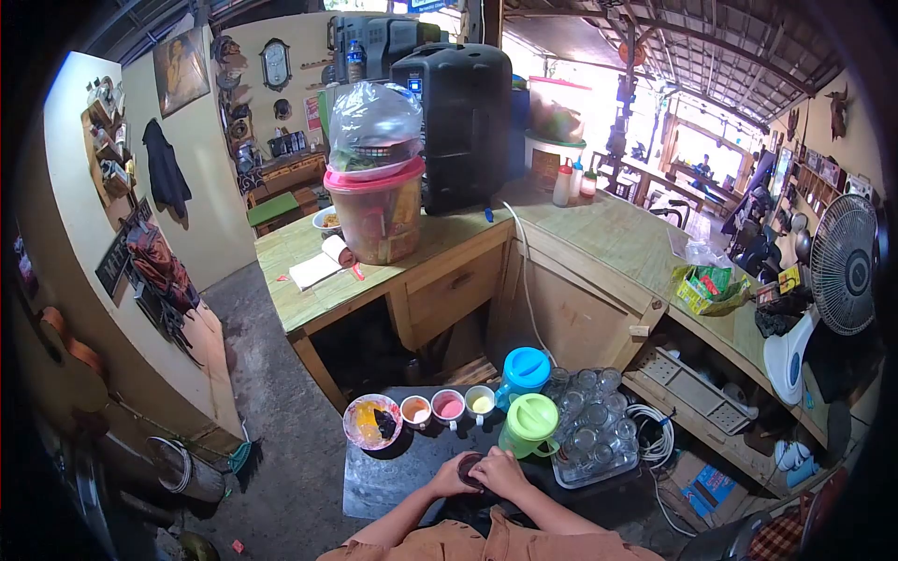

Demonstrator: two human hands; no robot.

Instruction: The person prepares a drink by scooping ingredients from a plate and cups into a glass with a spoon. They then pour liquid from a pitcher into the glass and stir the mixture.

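Observation:
Close to my body, over the low dark table (374, 481), my left hand (451, 477) is wrapped round a small dark round container (471, 470). My right hand (501, 472) is closed at its right side and top, with the fingers bent over it. What the container holds cannot be made out. Beyond my hands stand three white cups in a row: one with brown contents (415, 411), one with pink (448, 408), one with pale yellow (480, 403). Left of them is a patterned bowl (354, 438) with something yellow and a dark piece. A green lidded pitcher (531, 421) and a blue one (526, 370) stand on the right.
A tray (599, 475) of upturned glasses (591, 425) sits right of the pitchers, beside a coiled white cable (658, 435). Behind is an L-shaped wooden counter (585, 238) bearing a pink-lidded bucket (376, 215), a black speaker (465, 131) and squeeze bottles (563, 184). A fan (847, 266) stands far right.

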